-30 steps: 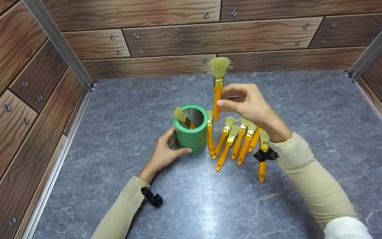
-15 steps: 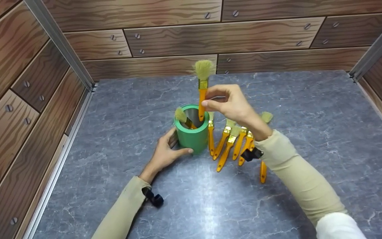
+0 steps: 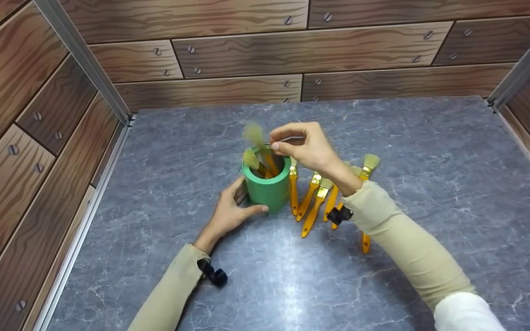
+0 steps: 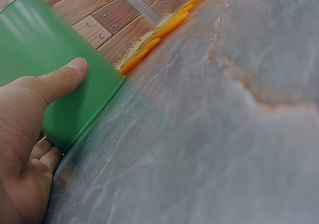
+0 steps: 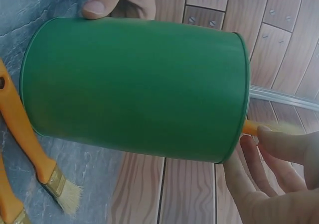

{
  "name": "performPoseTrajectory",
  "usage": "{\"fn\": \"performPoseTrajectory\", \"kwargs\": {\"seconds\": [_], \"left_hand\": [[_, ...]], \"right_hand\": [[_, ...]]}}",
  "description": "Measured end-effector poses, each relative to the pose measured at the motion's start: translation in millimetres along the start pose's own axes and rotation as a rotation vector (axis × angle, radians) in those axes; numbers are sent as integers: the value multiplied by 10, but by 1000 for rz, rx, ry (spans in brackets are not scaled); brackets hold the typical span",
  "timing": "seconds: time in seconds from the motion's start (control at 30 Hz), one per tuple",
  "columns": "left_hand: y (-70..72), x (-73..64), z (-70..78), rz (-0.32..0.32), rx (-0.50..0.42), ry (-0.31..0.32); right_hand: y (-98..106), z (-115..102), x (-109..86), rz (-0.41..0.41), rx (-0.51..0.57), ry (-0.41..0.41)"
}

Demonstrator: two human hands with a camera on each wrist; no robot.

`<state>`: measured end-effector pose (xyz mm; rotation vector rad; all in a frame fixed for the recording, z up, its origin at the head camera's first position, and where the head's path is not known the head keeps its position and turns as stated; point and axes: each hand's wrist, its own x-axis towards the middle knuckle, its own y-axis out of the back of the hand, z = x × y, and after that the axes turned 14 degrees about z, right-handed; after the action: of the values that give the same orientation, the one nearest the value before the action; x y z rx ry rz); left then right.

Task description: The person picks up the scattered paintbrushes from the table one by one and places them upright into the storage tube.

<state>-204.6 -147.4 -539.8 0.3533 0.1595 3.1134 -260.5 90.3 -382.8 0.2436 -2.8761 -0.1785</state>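
L hand [image 3: 228, 210] grips can [image 3: 267, 195]; R hand [image 3: 308, 147] just let go of brush [image 3: 262, 149], now in can w/ 2nd brush [image 3: 251, 160]; other brushes [image 3: 312, 214] out, btwn can & table's [image 3: 440, 147] R edge.

The green can [image 3: 268, 196] stands upright, with two orange-handled brushes [image 3: 250, 158] slanting out of its mouth, and several similar brushes [image 3: 312, 214] lie beside it.

Wrinkled beige sleeves [image 3: 417, 248] carry black wrist pieces [image 3: 340, 214], perhaps clips, and white fabric [image 3: 467, 311] on the right.
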Motion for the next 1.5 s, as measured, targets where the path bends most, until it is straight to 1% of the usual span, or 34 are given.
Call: {"fn": "performPoseTrajectory", "kwargs": {"seconds": [0.17, 0.43, 0.67, 0.83, 1.1, 1.33, 1.5], "left_hand": [[-19, 6, 5, -3, 0, -2], [-30, 13, -14, 4, -4, 10], [-13, 12, -6, 11, -1, 2], [-11, 6, -11, 8, -1, 0], [-26, -6, 0, 5, 15, 24], [-16, -22, 6, 10, 15, 21], [-10, -32, 30, 16, 34, 28]], "right_hand": [[27, -2, -20, -4, -12, 18], [95, -39, -92, -9, -62, 51], [192, -70, -187, 11, -146, 83], [279, -73, -270, 16, -174, 106], [483, -49, -427, 34, -240, 97], [718, 14, -591, 53, -291, 52], [870, 69, -703, 60, -330, 39]]}}
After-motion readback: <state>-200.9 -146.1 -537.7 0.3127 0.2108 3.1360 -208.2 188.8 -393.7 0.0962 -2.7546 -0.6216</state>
